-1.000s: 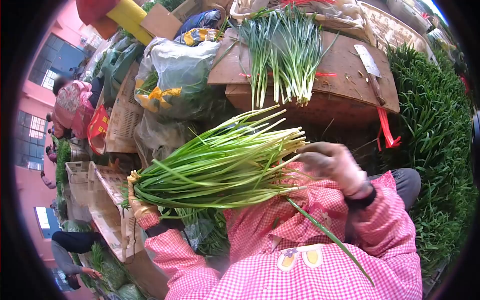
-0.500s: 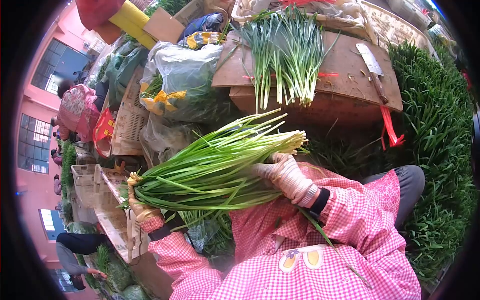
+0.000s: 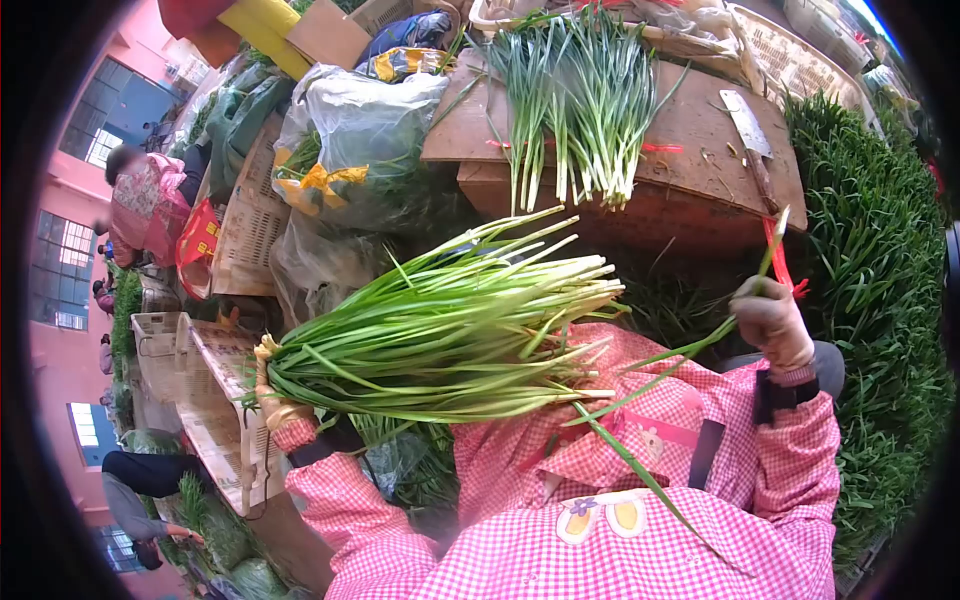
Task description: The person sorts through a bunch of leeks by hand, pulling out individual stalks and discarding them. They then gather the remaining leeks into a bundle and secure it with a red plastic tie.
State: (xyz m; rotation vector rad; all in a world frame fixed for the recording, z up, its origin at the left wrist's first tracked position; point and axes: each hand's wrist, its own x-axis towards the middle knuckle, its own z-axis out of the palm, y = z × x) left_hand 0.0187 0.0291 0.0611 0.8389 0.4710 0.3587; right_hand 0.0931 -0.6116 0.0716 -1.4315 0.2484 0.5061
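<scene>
My gloved left hand [image 3: 278,392] is closed around the leafy end of a large bunch of garlic greens [image 3: 440,335]. The bunch lies across in front of my chest, its pale stem ends fanned out to the right. Off to the right, my gloved right hand [image 3: 775,320] is raised and pinches a single garlic green stalk [image 3: 690,350]. That stalk's pale tip points up past the fingers, and its green leaf trails back toward the bunch. A loose green leaf [image 3: 640,465] hangs over my checked apron.
Ahead is a brown board [image 3: 690,125] bearing a row of garlic greens [image 3: 575,110] and a cleaver [image 3: 747,125]. Red ties [image 3: 778,250] hang from its edge. Greens [image 3: 870,300] pile up at right; crates [image 3: 215,400] and a plastic bag [image 3: 365,120] stand left. People [image 3: 155,205] work beyond.
My right hand has left the bunch and moved right, drawing one stalk out with it. The stem ends have spread apart. My left hand keeps its hold.
</scene>
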